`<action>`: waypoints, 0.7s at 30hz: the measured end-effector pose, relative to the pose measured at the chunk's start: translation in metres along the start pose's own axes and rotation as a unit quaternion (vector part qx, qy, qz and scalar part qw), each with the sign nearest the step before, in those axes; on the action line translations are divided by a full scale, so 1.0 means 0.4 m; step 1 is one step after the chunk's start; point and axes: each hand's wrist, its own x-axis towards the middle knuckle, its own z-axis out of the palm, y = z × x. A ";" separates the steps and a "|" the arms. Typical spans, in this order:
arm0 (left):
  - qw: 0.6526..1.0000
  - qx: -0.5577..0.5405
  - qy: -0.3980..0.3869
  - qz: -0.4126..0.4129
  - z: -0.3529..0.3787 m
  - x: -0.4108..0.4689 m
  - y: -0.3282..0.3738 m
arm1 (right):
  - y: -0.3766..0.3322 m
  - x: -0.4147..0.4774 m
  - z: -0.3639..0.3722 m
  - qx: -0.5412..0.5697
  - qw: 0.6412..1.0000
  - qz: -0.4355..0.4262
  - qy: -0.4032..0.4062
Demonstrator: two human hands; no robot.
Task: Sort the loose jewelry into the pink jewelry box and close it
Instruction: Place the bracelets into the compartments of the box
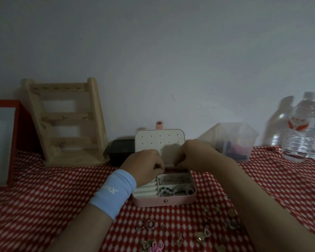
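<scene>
Presently, head view only: the pink jewelry box (164,201) sits open on the red checked cloth (44,197). Its base lies directly below and just nearer than the fingers, and its lid (153,140) stands upright close behind them. The left hand (145,164) and right hand (193,155) meet over the back edge of the base. Both sets of fingers are curled in tight, knuckles up; the tips are hidden, so whether they pinch anything cannot be told. The box's long axis runs left to right, the snap front faces the person, and the strap tab (159,125) points up. Loose jewelry (200,235) lies scattered on the cloth well short of the fingers, toward the person, including gold discs (232,212) and a pink flower piece (155,247). Judgement: the pieces are small, light, hard and slippery, so each is best taken by a fingertip pinch on its rim. The box appears light and rigid, and its lid is best pressed down near the tab.
</scene>
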 end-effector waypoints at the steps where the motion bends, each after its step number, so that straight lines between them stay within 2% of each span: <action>1: 1.000 0.002 -0.006 0.000 -0.002 -0.002 0.002 | 0.000 0.000 0.001 -0.002 1.000 -0.002 -0.004; 6: 1.000 -0.010 -0.011 -0.011 -0.023 -0.014 0.015 | -0.020 -0.010 -0.021 0.026 0.999 -0.028 0.009; 9: 0.999 -0.028 0.009 -0.022 -0.059 -0.040 0.026 | -0.069 -0.015 -0.031 0.058 0.995 -0.082 0.028; 13: 0.994 -0.089 0.040 -0.056 -0.118 -0.114 0.011 | -0.143 -0.045 -0.017 0.065 0.987 -0.142 -0.030; 16: 0.989 -0.123 0.006 -0.085 -0.127 -0.181 -0.001 | -0.178 -0.072 0.008 0.065 0.983 -0.146 -0.090; 21: 0.983 -0.117 -0.103 -0.102 -0.111 -0.265 0.011 | -0.210 -0.126 0.043 0.007 0.978 -0.142 -0.150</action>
